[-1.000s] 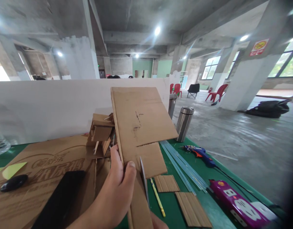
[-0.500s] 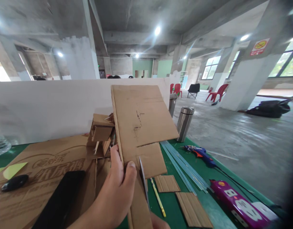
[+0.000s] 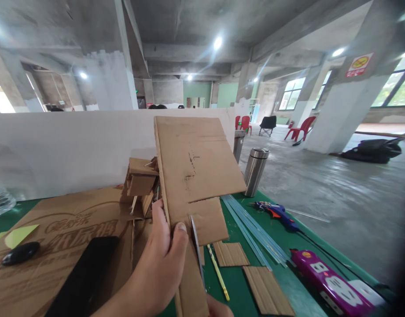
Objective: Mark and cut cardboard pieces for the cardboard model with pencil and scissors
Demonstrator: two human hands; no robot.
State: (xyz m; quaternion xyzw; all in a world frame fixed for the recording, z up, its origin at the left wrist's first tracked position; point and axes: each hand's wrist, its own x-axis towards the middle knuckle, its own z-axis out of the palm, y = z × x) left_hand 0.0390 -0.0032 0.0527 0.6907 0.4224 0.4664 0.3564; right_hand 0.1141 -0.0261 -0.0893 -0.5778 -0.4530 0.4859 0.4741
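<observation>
My left hand (image 3: pixel 166 257) is closed on the left edge of a large cardboard piece (image 3: pixel 199 163), thumb on its front face. The cardboard is held up at a tilt, with a slit partway across it and a lower flap (image 3: pixel 211 220) on the right. Against its lower part lies the metal blade of scissors (image 3: pixel 197 248), its tip at the inner edge of the flap. At the bottom edge, only part of my right hand (image 3: pixel 219 307) shows, at the blade's lower end; its fingers and the scissors' handles are hidden.
On the green table are a pencil (image 3: pixel 219 273), cut cardboard pieces (image 3: pixel 268 290), clear glue sticks (image 3: pixel 252 229), a glue gun (image 3: pixel 278 213), a purple power strip (image 3: pixel 331 281) and a steel flask (image 3: pixel 256 171). A black phone (image 3: pixel 83 277) and cardboard construction (image 3: pixel 141 182) stand left.
The scissors blade has shifted slightly up and left along the cardboard. The flap has moved a little left, while my left hand keeps nearly the same place.
</observation>
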